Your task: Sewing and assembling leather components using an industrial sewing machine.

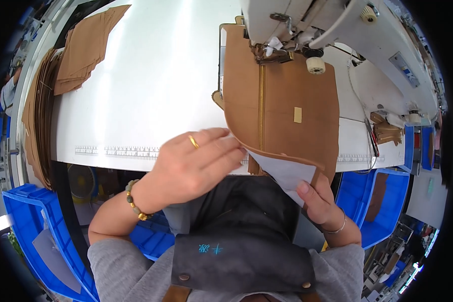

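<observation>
A brown leather-like panel (282,108) with a brass-toned zipper (261,108) and a small pale yellow patch (298,115) lies under the sewing machine's head (282,35). Its near edge is lifted and folded back, baring a pale lavender lining (292,176). My left hand (199,163) is at the panel's near left edge, fingers together and pinching the rim; the thumb is mostly hidden. Over the table's front edge, my right hand (319,201) grips the panel's near right corner, with the thumb on the lining and the fingers behind.
Stacked brown pieces (85,50) and a thicker bundle (40,116) lie at the table's left. Scissors or snips with red handles (373,138) rest near small brown scraps (387,133) at right. Blue bins (30,201) flank me on both sides. A printed ruler (131,152) runs along the front edge.
</observation>
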Motion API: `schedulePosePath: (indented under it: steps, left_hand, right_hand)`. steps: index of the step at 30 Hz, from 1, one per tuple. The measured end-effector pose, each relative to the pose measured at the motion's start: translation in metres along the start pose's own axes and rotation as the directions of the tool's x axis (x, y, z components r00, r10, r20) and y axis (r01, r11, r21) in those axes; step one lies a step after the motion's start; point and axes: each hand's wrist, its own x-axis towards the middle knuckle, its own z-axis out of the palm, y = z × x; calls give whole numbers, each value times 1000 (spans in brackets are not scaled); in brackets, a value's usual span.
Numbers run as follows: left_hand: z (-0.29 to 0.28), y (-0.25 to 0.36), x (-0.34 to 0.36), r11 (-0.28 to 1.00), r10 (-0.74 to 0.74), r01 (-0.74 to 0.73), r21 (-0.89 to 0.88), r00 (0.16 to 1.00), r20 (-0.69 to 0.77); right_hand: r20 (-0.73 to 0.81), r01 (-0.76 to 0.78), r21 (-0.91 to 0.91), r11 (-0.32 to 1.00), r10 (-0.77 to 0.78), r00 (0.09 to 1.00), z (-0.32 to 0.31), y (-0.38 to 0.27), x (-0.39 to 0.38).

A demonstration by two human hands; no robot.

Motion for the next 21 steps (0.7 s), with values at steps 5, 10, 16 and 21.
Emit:
schedulePosePath:
  steps: [5, 10, 16, 21]
  left_hand:
    - [15, 3, -3, 995, 100, -100, 25, 995, 21]
    - [18, 10, -6, 994, 103, -104, 40, 995, 11]
    - [15, 30, -5, 995, 28, -46, 92, 982, 184]
    - [23, 52, 2, 933, 44, -139, 331, 959, 279]
  right_hand:
    - [-32, -2, 74, 997, 5, 999, 4, -8, 5]
    - [55, -17, -20, 1000, 18, 998, 4, -20, 14]
    - [76, 274, -371, 887, -265, 961, -16, -7, 10]
    - [-729, 28, -54, 998, -59, 681, -73, 4, 13]
